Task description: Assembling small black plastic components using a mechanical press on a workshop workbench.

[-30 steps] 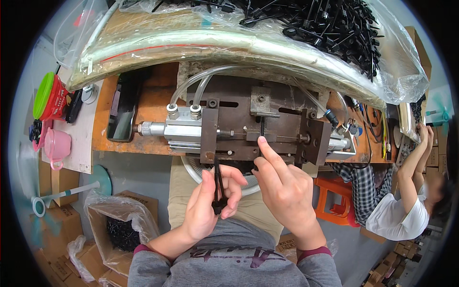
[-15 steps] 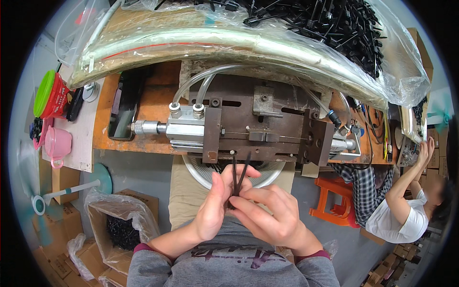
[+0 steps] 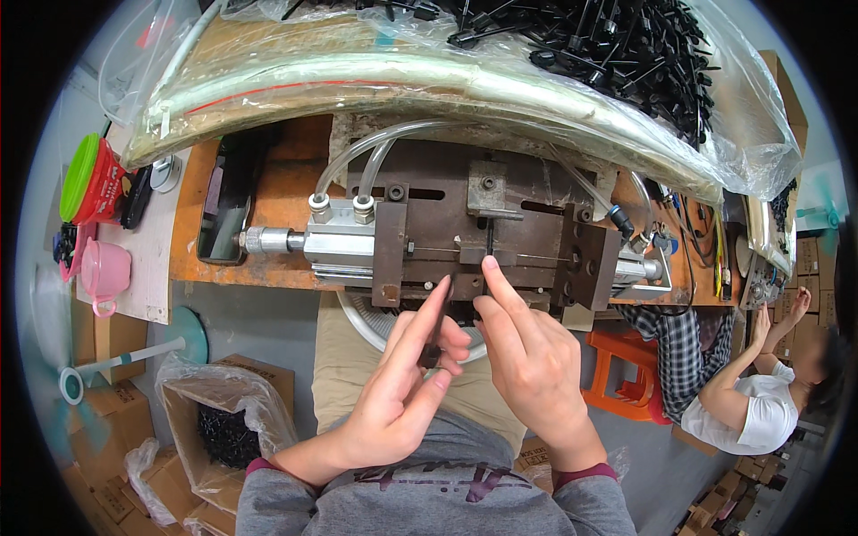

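Black rod (image 3: 490,234) in the machine (image 3: 438,219) is hidden at its lower end by the right hand (image 3: 536,362); black piece (image 3: 433,355) in the left hand (image 3: 393,406) is mostly covered. Left fingers are half curled, piece loosely held. Rod is touched by straight right index; others bent, grip can't be told.

I'm getting a bright, even picture with soft shadows. White glare streaks the clear plastic sheet (image 3: 402,92). The hands (image 3: 541,362) read fairly sharp, while the desk (image 3: 293,179) bends toward my black rim and the teal fan (image 3: 85,427) looks smeared.
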Action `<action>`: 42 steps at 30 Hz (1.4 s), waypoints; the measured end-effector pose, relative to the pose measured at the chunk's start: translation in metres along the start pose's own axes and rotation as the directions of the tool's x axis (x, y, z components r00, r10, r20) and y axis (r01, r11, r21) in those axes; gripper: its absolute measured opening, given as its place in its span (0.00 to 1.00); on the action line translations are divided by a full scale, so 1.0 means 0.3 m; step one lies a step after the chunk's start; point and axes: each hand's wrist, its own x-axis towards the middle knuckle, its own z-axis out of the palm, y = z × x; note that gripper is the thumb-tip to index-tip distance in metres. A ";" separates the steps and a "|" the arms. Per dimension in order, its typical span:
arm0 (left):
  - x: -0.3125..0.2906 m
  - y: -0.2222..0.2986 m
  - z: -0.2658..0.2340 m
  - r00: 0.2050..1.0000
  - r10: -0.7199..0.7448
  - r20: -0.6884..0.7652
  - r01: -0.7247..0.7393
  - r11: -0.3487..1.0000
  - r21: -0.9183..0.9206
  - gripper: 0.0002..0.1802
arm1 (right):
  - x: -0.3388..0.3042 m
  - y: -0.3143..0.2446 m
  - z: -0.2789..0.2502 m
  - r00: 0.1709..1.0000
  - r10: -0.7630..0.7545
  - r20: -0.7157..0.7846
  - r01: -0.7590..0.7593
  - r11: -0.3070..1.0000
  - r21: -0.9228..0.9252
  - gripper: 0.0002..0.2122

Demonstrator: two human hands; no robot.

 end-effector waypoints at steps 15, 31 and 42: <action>-0.005 0.064 -0.060 0.924 0.364 -0.115 -0.323 0.906 0.274 0.25 | 0.096 0.047 -0.142 0.997 -0.073 0.006 0.073 0.997 0.021 0.14; 0.105 -0.015 -0.009 0.841 0.523 0.140 -0.385 0.395 0.834 0.17 | 0.621 0.338 -0.333 0.962 -0.263 0.078 0.234 0.638 -0.733 0.17; 0.152 -0.049 0.016 0.809 0.513 0.287 -0.371 0.067 0.926 0.14 | 0.661 0.357 -0.285 0.961 -0.267 0.076 0.261 0.778 -0.572 0.09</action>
